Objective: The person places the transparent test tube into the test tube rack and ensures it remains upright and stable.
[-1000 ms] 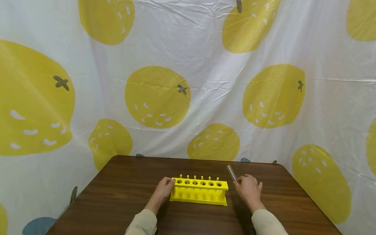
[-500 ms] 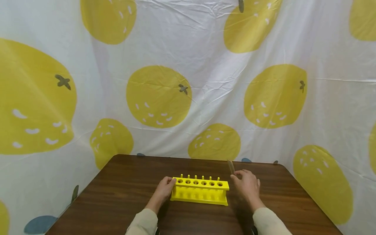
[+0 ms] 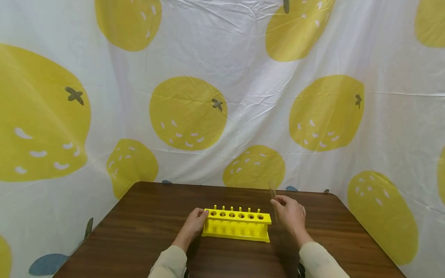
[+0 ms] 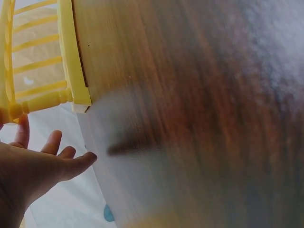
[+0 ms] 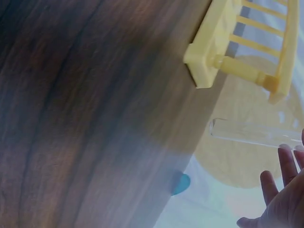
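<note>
A yellow test tube rack (image 3: 236, 236) stands upright on the table, with a row of holes along its top and pegs behind. My left hand (image 3: 193, 225) grips the rack's left end at the top; in the left wrist view the hand (image 4: 35, 171) has its other fingers spread beside the rack (image 4: 71, 57). Just right of the rack, my right hand (image 3: 292, 217) pinches a clear glass tube (image 3: 272, 190) held nearly upright. The right wrist view shows the tube (image 5: 247, 133) in the fingertips of the hand (image 5: 285, 204), apart from the rack (image 5: 209, 52).
The dark wooden table (image 3: 139, 227) lies beneath both hands. Behind it and at the sides hangs a white cloth (image 3: 250, 77) printed with yellow fruit.
My right hand has risen slightly and moved a little left, and the tube has turned from a slant to nearly upright. The left hand and the rack have hardly moved.
</note>
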The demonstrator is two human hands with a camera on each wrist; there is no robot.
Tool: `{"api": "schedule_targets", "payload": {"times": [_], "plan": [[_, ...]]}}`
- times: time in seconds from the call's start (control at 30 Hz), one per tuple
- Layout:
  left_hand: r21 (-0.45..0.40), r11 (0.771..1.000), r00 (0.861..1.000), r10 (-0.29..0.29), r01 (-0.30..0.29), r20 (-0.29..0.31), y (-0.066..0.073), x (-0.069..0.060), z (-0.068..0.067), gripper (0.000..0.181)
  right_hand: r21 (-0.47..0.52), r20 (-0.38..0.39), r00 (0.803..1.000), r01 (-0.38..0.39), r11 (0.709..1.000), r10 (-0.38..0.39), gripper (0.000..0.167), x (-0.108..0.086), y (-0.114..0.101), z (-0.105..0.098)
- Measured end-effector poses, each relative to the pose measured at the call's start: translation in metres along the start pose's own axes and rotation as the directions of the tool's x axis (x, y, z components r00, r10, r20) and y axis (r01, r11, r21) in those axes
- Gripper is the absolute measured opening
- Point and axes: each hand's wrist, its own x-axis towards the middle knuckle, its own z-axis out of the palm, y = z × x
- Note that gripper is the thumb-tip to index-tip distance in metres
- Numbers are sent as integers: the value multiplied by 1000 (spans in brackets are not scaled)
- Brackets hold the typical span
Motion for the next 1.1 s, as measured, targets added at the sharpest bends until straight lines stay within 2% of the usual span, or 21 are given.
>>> {"api": "schedule_targets", "payload": {"times": [0.3,0.7,1.1], "plan": [[-6,1000,1000,-5,5,2,-1,0,1,32,35,-110,994,18,999,-14,34,10,-18,-10],[-13,1000,1000,5,-5,8,-1,1,0,34,158,-120,993,15,987,4,39,10,-46,-17],[4,1000,1000,-25,25,12,1,0,0,35,212,-99,995,11,977,10,39,8,-54,-13]]}}
